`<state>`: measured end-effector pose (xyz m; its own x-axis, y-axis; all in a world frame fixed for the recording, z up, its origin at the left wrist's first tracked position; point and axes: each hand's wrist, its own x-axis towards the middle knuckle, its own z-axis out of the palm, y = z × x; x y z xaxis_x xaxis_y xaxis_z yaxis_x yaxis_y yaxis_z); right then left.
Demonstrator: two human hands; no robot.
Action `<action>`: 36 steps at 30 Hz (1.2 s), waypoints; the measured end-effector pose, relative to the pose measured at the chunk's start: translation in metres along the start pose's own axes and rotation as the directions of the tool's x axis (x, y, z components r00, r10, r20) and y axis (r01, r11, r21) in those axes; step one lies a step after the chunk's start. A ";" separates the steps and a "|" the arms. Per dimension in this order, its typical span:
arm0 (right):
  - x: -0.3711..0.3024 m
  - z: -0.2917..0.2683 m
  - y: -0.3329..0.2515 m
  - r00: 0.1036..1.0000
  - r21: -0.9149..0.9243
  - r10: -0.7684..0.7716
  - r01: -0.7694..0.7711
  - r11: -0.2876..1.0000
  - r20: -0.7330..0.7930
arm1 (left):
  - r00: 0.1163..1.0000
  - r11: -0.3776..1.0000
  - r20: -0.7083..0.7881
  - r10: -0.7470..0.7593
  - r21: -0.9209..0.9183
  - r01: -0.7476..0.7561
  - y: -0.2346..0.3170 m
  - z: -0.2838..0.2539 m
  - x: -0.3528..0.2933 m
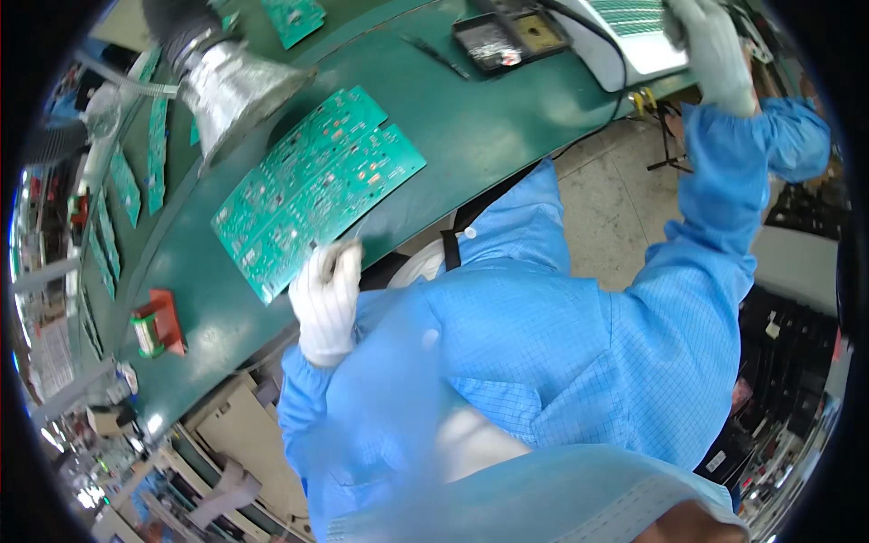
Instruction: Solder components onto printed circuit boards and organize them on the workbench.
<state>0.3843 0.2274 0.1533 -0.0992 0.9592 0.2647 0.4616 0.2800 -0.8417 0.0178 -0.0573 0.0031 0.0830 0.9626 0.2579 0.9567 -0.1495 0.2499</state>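
Your gloved left hand (328,306) sits at the near edge of a large green circuit board (312,185), which lies on the green workbench (471,122). The left fingers are curled close together; whether they grip anything, or touch the board, you cannot tell from this angle. At the upper right, your gloved right hand (720,59) is beside a white tray (634,56) bearing green strips (629,14). Its fingertips are blurred near the top of the frame, so their spread and any hold cannot be made out. The frame cuts off the tray. A silver funnel (240,100) hangs beside the board, partly hiding a smaller board behind it. A black parts box (489,43) sits farther along, its small contents indistinct. Your blue face mask (561,493) covers the lower edge.
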 end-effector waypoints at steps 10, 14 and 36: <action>-0.148 0.226 0.031 0.443 0.478 -0.197 -0.856 0.199 0.875 | 0.837 0.856 -0.505 -0.211 -0.508 -0.091 0.014 0.041 0.052; -0.163 0.254 0.040 0.299 0.323 -0.282 -0.945 0.041 0.912 | 0.840 0.833 -0.442 -0.315 -0.552 0.022 0.013 0.040 0.044; -0.062 0.298 0.046 0.644 0.106 -0.604 0.637 0.763 0.470 | 0.902 0.915 -0.264 -0.342 -0.313 0.256 -0.014 0.041 0.040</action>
<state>0.1491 0.1925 -0.0414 -0.7566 0.4671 0.4575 0.1952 0.8292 -0.5237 0.0191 -0.0072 -0.0288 -0.3264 0.8595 0.3933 0.8090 0.0389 0.5865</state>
